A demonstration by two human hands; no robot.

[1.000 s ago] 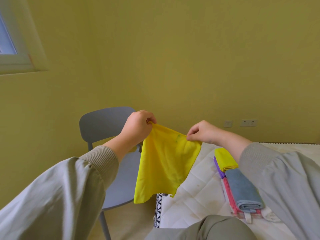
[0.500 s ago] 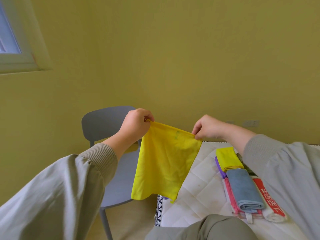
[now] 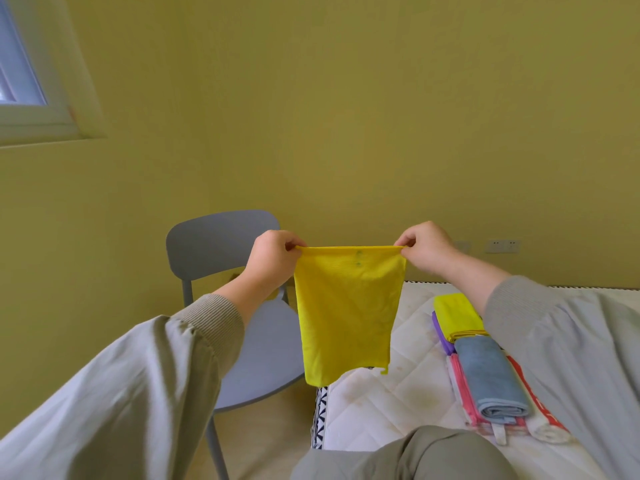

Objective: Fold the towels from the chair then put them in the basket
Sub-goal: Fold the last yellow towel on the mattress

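A person is holding a yellow towel (image 3: 346,313) up before the wall, spread flat between both hands. The left hand (image 3: 273,259) is pinching the towel's upper left corner between thumb and curled fingers. The right hand (image 3: 427,251) is gripping the upper right corner the same way, so the top edge is running taut and level between them. The cloth is hanging free below, its lower edge uneven, in front of the seat of a grey chair (image 3: 221,240) and the near corner of a white quilted mattress (image 3: 381,410).

On the mattress, at the person's right, folded towels are lying close together: a folded yellow towel (image 3: 453,315) farthest away, sitting over a purple towel (image 3: 441,336), then a blue towel (image 3: 491,379) resting on a pink towel (image 3: 462,386). A white and red cloth (image 3: 540,414) is showing beside these, partly hidden by the right sleeve. A window (image 3: 20,81) is sitting at upper left.
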